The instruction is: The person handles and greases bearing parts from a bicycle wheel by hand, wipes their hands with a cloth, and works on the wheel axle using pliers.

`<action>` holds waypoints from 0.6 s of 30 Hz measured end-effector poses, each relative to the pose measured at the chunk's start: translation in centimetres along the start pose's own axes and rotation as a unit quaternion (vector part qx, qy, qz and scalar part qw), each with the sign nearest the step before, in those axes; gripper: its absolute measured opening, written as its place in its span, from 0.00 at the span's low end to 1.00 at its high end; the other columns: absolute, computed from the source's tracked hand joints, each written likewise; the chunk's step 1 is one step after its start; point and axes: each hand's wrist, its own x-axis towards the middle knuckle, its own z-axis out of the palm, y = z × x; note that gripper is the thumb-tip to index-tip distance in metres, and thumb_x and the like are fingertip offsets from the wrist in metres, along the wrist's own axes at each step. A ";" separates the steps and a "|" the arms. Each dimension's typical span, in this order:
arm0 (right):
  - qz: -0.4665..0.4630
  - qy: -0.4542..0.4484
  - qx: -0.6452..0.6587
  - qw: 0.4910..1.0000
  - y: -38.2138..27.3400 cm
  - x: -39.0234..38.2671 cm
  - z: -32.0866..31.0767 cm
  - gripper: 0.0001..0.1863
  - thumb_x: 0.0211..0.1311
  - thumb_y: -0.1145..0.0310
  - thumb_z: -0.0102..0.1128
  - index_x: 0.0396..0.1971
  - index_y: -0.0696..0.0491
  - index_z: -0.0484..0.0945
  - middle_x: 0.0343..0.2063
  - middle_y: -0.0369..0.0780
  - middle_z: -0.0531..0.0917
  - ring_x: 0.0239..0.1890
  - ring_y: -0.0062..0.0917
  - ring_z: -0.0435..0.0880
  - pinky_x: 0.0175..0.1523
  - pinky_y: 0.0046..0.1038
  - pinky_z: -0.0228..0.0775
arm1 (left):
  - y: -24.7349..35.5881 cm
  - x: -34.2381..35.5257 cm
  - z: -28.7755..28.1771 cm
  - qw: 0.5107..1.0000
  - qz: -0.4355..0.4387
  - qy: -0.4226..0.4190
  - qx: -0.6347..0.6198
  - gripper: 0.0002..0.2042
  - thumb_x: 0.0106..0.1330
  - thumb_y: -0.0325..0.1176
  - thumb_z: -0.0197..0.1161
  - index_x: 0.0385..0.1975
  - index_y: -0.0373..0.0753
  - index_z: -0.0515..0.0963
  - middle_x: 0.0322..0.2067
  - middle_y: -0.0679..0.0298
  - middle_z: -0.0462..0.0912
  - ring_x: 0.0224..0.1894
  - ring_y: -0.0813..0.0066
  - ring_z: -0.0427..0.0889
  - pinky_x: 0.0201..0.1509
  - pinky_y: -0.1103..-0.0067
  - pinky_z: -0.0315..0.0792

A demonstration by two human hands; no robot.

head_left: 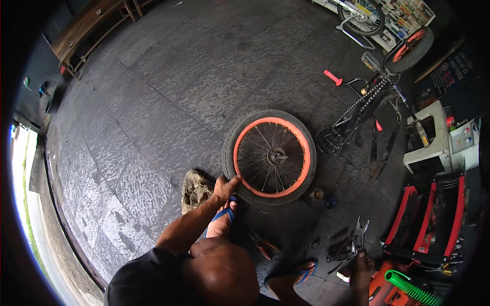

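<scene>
A bicycle wheel point(276, 156) with a black tyre, an orange rim and a metal hub lies in front of me on the dark floor. My left hand point(225, 187) is closed around the tyre at its near left edge, with the thumb on the rim. Low on the right, my right hand point(363, 262) is closed on the lower end of silver pliers point(360, 232), whose jaws point away from me. Other dark hand tools point(338, 250) lie beside them. Between my feet and the wheel rests another pair of pliers point(264, 246) with orange-brown handles.
A bicycle frame point(360, 104) with a chain lies right of the wheel. A red tool box point(423, 224), a green coiled hose point(411, 286) and a pale stand point(431, 135) line the right side. A crumpled cloth point(195, 191) sits near my left foot. A wooden bench point(84, 28) stands far left.
</scene>
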 end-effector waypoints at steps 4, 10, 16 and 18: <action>0.021 0.040 -0.003 0.999 1.9 -1.9 -1.0 0.21 0.69 0.50 0.56 0.22 0.49 0.69 0.11 0.30 0.66 0.12 0.14 0.63 0.19 0.22 0.58 | 3.2 -2.1 -0.4 0.998 -0.053 0.013 0.039 0.34 0.59 0.55 0.69 0.48 0.24 0.77 0.41 0.45 0.84 0.46 0.61 0.84 0.50 0.71 0.77; 0.085 0.004 0.020 0.996 2.8 -1.7 4.0 0.17 0.69 0.53 0.58 0.27 0.50 0.71 0.13 0.29 0.66 0.15 0.14 0.65 0.21 0.21 0.61 | 4.6 0.6 -1.2 0.994 -0.065 -0.010 0.092 0.36 0.57 0.59 0.69 0.36 0.19 0.78 0.32 0.39 0.84 0.35 0.51 0.87 0.35 0.67 0.81; -0.018 -0.058 0.179 0.982 4.8 -1.1 9.5 0.16 0.72 0.55 0.52 0.26 0.48 0.70 0.18 0.31 0.68 0.21 0.18 0.68 0.24 0.23 0.63 | 0.7 -2.3 -0.7 0.940 0.254 0.189 0.127 0.18 0.66 0.41 0.62 0.44 0.31 0.74 0.36 0.47 0.79 0.40 0.46 0.80 0.45 0.63 0.73; -0.017 -0.056 0.212 0.975 3.9 -1.2 12.3 0.16 0.71 0.55 0.52 0.28 0.50 0.72 0.21 0.33 0.72 0.24 0.19 0.72 0.27 0.24 0.67 | 1.2 -6.6 -1.2 0.981 0.144 -0.032 0.123 0.14 0.66 0.41 0.61 0.41 0.35 0.77 0.32 0.50 0.80 0.43 0.50 0.79 0.50 0.65 0.72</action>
